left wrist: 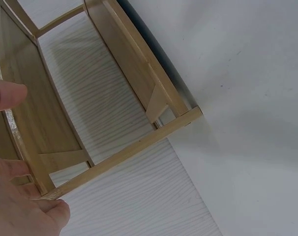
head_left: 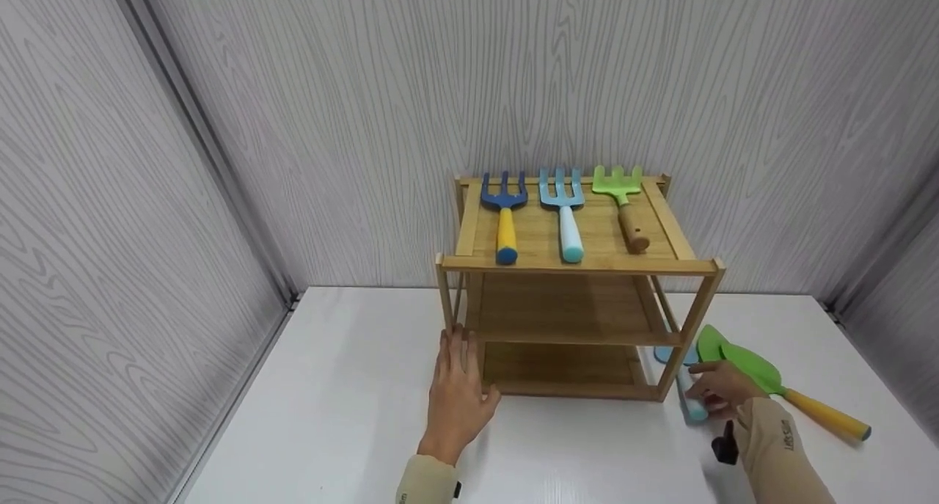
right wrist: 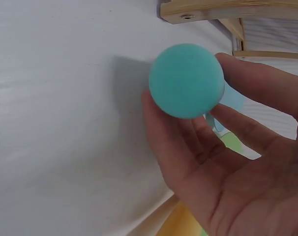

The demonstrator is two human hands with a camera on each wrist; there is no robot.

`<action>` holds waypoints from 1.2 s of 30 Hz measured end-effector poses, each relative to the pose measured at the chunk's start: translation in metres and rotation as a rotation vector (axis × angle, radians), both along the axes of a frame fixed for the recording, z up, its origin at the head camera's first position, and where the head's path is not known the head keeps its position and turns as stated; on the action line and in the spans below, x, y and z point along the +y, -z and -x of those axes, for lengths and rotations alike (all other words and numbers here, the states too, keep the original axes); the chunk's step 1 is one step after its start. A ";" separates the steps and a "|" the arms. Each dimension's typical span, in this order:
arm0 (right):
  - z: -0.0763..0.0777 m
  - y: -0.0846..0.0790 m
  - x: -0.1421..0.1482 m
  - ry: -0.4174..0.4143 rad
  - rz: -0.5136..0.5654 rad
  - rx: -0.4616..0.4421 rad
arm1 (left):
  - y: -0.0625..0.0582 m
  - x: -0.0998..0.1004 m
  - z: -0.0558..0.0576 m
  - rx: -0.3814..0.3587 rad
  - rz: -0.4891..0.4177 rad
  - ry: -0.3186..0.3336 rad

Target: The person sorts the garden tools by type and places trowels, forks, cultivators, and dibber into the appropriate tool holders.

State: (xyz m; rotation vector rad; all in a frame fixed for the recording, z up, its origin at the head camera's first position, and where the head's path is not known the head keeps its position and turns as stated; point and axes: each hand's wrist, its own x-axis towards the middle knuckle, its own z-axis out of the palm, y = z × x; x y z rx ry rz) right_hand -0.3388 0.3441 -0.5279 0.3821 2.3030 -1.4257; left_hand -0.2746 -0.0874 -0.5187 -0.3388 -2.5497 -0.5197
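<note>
My right hand grips the pale handle of a light blue trowel beside the rack's front right post. In the right wrist view, thumb and fingers curl about its turquoise round end; the post partly hides the blade in the head view. My left hand rests its outstretched fingers against the front left post of a three-tier wooden rack. From the left wrist, the thumb stands apart from those fingers.
Three hand forks lie on the top shelf: blue with yellow handle, light blue, green with wooden handle. Right of the rack are a green trowel with yellow handle and another green blade. Grey panels enclose the white table.
</note>
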 end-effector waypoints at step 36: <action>-0.017 -0.005 0.010 -0.009 0.048 0.050 | 0.000 0.000 0.000 0.018 -0.004 0.009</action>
